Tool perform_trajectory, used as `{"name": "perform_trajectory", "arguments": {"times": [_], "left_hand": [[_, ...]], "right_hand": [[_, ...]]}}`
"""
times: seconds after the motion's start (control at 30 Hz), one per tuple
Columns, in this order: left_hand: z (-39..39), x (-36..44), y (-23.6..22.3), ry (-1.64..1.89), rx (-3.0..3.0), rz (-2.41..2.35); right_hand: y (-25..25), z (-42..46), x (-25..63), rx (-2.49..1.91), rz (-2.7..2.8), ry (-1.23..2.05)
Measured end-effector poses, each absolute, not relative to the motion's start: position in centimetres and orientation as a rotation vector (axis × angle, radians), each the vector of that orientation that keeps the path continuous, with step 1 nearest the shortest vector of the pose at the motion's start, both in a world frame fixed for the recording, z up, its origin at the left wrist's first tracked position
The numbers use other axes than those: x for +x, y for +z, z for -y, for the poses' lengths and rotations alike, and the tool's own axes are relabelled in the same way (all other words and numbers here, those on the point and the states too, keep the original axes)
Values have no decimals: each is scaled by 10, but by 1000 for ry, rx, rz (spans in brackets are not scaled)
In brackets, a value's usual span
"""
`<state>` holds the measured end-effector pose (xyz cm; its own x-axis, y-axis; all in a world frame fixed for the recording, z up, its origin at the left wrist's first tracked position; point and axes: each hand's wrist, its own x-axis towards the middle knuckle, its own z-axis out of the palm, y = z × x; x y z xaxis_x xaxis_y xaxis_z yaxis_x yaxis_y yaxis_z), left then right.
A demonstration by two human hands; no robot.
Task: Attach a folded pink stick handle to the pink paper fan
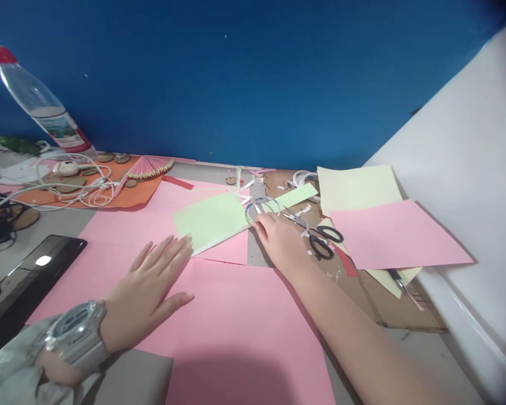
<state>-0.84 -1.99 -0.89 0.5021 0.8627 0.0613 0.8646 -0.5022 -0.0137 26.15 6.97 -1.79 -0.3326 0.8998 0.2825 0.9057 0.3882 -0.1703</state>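
My left hand, with a watch on its wrist, lies flat with its fingers apart on a large pink sheet. Its fingertips reach the near left corner of a light green paper. Along that paper's near edge runs a narrow white strip that looks like tape. At the strip's right end, my right hand pinches a roll of tape, a thin ring standing partly behind the fingers. Just right of this hand, scissors with black handles lie with their blades toward it.
A brown cutting board at right bears paper scraps, a craft knife and pink and cream sheets. At left are a black glossy case, white cables, a pink folded fan and a bottle. A blue wall stands behind.
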Motion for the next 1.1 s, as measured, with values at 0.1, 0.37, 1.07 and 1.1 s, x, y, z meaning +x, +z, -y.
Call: {"name": "perform_trajectory", "arguments": {"times": [0.1,0.37,1.07,1.1], "left_hand": [[25,-12,-18,-43,-2739,1528],[23,-11,-20,-115,-2767,1563],[19,-16,-26,-188,-2749,1418],[19,-16,-26,-190,-2751,1415]], "right_hand": [[-18,-69,261,-1582,2312,-31],[-19,-71,261,-1570,2313,-106],[-24,-80,259,-1537,2409,-461],[-24,-80,259,-1538,2412,-462]]}}
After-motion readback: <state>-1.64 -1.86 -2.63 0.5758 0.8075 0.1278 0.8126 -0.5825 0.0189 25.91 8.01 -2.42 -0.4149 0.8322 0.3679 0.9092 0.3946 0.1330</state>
